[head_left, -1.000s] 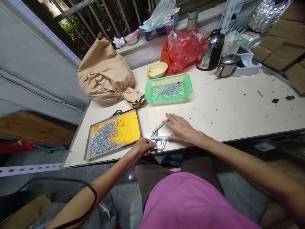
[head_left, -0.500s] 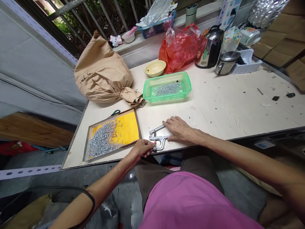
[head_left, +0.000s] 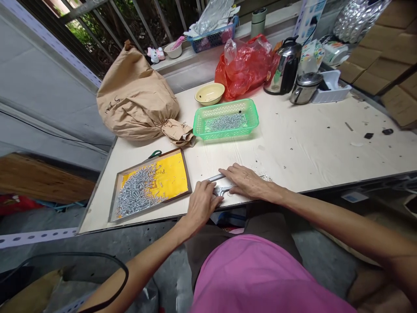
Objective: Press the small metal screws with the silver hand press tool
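Silver hand press pliers (head_left: 223,190) lie near the front edge of the table, between my two hands. My right hand (head_left: 246,180) is closed around their handles from the right. Over the jaw end my left hand (head_left: 202,201) is curled, its fingers and thumb wrapped around the tool's head, which they hide. Whether a small piece sits in the jaws cannot be seen. Left of my left hand, a shallow tray (head_left: 187,176) with a yellow lining (head_left: 174,169) holds a heap of small silver metal pins (head_left: 135,191).
Behind the pliers stands a green basket (head_left: 224,135) with more metal pins. A brown paper sack (head_left: 137,100), yellow bowl (head_left: 210,99), red plastic bag (head_left: 244,65), kettle (head_left: 283,69) and steel pot (head_left: 304,89) line the back. Green-handled scissors (head_left: 155,154) lie behind the tray.
My left hand has gone from pinching beside the lower jaw to wrapping over the tool's head. My right hand stays on the handles. The view has shifted slightly.
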`<state>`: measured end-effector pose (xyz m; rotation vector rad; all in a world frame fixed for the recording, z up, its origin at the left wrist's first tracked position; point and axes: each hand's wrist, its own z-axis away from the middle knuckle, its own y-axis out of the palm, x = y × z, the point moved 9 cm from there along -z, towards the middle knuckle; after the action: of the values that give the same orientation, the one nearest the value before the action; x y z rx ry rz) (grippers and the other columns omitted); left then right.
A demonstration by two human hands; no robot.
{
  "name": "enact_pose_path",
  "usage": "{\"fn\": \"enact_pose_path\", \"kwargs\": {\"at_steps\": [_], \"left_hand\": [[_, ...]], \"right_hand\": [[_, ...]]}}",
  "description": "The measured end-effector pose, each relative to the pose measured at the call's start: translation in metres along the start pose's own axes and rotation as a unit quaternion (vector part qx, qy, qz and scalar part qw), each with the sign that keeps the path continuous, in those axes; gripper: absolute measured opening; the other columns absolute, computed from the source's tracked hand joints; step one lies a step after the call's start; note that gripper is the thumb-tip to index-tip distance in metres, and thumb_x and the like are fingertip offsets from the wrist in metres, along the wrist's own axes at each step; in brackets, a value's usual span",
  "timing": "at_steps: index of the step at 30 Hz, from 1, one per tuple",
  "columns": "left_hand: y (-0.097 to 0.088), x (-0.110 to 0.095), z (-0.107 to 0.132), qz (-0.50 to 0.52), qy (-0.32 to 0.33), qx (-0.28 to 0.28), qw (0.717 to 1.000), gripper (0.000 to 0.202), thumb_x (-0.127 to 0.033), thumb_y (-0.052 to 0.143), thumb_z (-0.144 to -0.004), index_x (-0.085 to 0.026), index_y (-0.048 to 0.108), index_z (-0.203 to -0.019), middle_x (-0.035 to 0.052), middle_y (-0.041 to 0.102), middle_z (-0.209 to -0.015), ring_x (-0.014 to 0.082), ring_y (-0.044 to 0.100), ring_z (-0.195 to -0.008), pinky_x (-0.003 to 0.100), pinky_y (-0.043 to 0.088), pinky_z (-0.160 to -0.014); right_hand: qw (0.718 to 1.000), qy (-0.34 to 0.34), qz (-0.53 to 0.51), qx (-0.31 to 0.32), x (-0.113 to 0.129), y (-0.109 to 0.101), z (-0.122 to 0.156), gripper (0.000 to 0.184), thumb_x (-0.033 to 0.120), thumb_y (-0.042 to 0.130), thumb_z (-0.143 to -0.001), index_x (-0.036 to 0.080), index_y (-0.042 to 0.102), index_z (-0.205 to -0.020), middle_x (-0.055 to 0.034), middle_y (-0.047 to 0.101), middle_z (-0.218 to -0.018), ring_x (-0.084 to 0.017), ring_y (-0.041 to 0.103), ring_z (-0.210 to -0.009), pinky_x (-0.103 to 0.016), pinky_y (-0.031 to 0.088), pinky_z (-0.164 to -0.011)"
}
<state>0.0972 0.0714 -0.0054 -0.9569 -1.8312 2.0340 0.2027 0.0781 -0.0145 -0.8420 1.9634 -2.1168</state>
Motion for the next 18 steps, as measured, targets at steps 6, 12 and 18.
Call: {"fn": "enact_pose_path", "kwargs": {"at_steps": [6,12,18], "left_hand": [[0.021,-0.017,-0.034,-0.025,0.104,0.058,0.993,0.053,-0.027,0.058,-0.082,-0.014,0.041,-0.131,0.015,0.049,-0.13,0.0266,0.046,-0.115,0.044,0.04,-0.097],[0.022,-0.014,-0.048,-0.059,0.095,0.094,0.989,0.053,-0.036,0.062,-0.08,-0.015,0.047,-0.126,0.0124,0.056,-0.112,0.0267,0.049,-0.103,0.04,0.044,-0.087],[0.024,-0.015,-0.051,-0.034,0.075,0.099,0.992,0.026,-0.037,0.057,-0.085,-0.02,0.062,-0.104,0.0069,0.058,-0.094,0.0226,0.051,-0.092,0.033,0.044,-0.075]], "right_hand": [[1.0,0.023,0.019,-0.005,-0.01,0.002,0.003,0.072,0.043,0.074,-0.07,0.009,0.045,-0.127,-0.0146,0.056,-0.109,-0.027,0.047,-0.1,-0.038,0.04,-0.081],[0.997,0.046,0.059,0.022,-0.013,0.0,0.0,0.041,0.041,0.072,-0.075,0.011,0.06,-0.101,-0.0124,0.059,-0.099,-0.027,0.05,-0.095,-0.035,0.039,-0.076],[0.998,0.039,0.047,0.022,-0.012,0.011,-0.001,0.018,0.031,0.062,-0.085,0.013,0.062,-0.09,-0.0102,0.061,-0.09,-0.023,0.055,-0.088,-0.031,0.036,-0.071]]}}
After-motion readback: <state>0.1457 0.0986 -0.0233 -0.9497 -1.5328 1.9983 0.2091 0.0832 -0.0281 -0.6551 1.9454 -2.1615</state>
